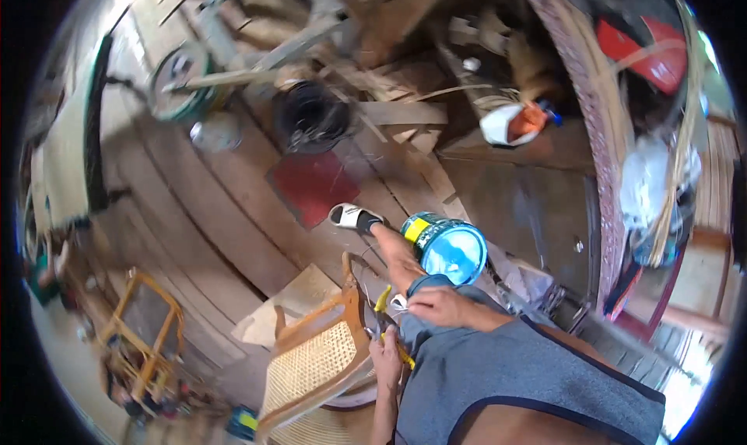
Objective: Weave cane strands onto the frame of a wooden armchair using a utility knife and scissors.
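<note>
My left hand is closed around yellow-handled pliers, beside a wooden chair frame. That chair has a woven cane panel and lies tilted at my left, close to the hand. Over my bent knee, my right hand has its fingers curled together. A small white loop shows at its fingertips; whether the fingers grip it is too small to tell. Just beyond my leg stands a blue bucket with a yellow label patch.
A dark red mat lies on the plank floor near my sandalled foot. Past it are a black basin and a round tin. A wooden frame stands at far left, a brown cabinet at right.
</note>
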Demonstrator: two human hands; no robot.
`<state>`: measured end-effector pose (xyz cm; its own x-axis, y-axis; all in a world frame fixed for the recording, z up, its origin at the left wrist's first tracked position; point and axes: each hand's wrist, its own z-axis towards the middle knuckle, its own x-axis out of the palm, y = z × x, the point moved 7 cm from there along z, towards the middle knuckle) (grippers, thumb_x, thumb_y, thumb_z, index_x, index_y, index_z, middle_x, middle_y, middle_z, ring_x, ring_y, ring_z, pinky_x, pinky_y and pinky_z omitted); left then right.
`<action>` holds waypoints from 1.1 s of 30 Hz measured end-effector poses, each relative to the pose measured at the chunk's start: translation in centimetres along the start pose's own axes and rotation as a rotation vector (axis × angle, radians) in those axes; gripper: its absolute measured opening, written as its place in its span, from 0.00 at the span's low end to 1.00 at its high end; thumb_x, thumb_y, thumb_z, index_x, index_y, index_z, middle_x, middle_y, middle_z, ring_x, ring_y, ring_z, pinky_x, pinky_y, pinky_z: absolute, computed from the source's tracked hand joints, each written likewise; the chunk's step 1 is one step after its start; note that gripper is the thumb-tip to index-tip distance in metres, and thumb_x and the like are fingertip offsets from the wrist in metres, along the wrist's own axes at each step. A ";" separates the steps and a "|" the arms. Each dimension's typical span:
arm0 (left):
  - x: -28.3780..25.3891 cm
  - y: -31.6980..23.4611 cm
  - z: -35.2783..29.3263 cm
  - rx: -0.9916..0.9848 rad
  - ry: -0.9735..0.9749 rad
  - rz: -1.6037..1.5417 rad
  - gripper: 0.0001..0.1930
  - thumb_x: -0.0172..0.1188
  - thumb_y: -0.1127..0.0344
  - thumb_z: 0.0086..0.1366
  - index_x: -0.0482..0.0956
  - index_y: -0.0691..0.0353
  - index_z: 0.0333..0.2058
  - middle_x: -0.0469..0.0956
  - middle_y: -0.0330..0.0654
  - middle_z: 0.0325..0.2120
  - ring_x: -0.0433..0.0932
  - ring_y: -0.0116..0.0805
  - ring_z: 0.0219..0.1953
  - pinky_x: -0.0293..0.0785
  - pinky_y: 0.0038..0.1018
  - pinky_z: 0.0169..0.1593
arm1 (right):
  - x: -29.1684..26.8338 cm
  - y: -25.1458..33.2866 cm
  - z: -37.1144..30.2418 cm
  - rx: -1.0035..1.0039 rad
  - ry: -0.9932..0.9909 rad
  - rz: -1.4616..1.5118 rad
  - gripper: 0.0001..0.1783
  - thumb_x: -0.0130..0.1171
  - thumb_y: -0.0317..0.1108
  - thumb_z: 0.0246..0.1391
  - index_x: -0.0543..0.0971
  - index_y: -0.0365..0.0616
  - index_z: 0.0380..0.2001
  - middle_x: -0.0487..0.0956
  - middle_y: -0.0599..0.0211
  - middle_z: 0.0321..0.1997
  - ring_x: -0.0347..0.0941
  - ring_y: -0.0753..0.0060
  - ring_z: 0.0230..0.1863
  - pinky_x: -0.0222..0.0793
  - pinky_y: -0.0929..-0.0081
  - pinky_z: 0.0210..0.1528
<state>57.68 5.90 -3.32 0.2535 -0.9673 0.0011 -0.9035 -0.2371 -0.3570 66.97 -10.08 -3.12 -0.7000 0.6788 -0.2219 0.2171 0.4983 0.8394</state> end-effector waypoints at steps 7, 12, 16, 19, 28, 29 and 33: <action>-3.3 -4.2 -2.9 0.508 -0.112 0.231 0.10 0.55 0.66 0.63 0.75 0.68 0.36 0.78 0.41 0.25 0.75 0.31 0.28 0.72 0.34 0.31 | 8.0 9.8 6.5 0.043 0.422 -0.055 0.35 0.64 0.50 0.50 0.69 0.46 0.58 0.65 0.45 0.62 0.65 0.52 0.61 0.62 0.66 0.59; -7.9 -1.0 -6.3 0.320 -0.172 -0.076 0.11 0.55 0.67 0.61 0.72 0.69 0.39 0.77 0.40 0.24 0.74 0.26 0.28 0.72 0.28 0.33 | 12.5 17.7 7.6 -0.019 0.566 -0.659 0.31 0.63 0.43 0.53 0.69 0.45 0.58 0.69 0.54 0.52 0.69 0.63 0.52 0.65 0.71 0.54; -11.1 3.5 -10.7 0.429 -0.382 -0.348 0.12 0.56 0.67 0.61 0.73 0.69 0.39 0.76 0.38 0.26 0.72 0.25 0.29 0.71 0.26 0.34 | 20.5 17.0 4.3 -0.082 0.696 -0.138 0.37 0.61 0.39 0.55 0.60 0.44 0.65 0.78 0.50 0.46 0.74 0.60 0.51 0.67 0.64 0.55; -11.9 8.4 -13.3 0.502 -0.364 -0.683 0.12 0.58 0.64 0.62 0.74 0.67 0.37 0.75 0.39 0.26 0.72 0.27 0.27 0.71 0.27 0.33 | 24.4 14.8 1.7 -0.094 0.691 -0.122 0.40 0.56 0.33 0.58 0.48 0.35 0.68 0.69 0.54 0.57 0.68 0.66 0.55 0.63 0.72 0.57; -12.6 24.0 -15.7 0.473 -0.568 -1.058 0.14 0.48 0.59 0.72 0.76 0.63 0.43 0.73 0.32 0.25 0.68 0.18 0.24 0.65 0.17 0.27 | 36.8 10.2 -5.6 0.323 0.889 0.115 0.20 0.47 0.29 0.61 0.67 0.42 0.56 0.73 0.70 0.31 0.68 0.83 0.29 0.68 0.82 0.30; -12.6 25.2 -15.7 0.456 -0.525 -1.177 0.13 0.48 0.61 0.72 0.76 0.65 0.43 0.76 0.36 0.28 0.71 0.22 0.30 0.68 0.21 0.35 | 38.0 9.4 -5.5 0.336 0.929 0.119 0.19 0.47 0.28 0.60 0.68 0.42 0.55 0.72 0.71 0.29 0.67 0.83 0.27 0.67 0.83 0.29; -11.6 30.8 -13.8 0.493 -0.594 -1.480 0.13 0.48 0.62 0.72 0.75 0.66 0.41 0.79 0.40 0.29 0.77 0.26 0.35 0.72 0.24 0.44 | 41.6 5.9 -6.0 0.307 0.997 -0.060 0.14 0.52 0.28 0.58 0.73 0.42 0.49 0.76 0.71 0.27 0.68 0.85 0.24 0.66 0.86 0.26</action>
<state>22.19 8.56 -1.44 0.9239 0.2449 0.2941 0.3788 -0.6942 -0.6120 35.08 17.86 -4.47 -0.9290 -0.0352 0.3683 0.2292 0.7268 0.6475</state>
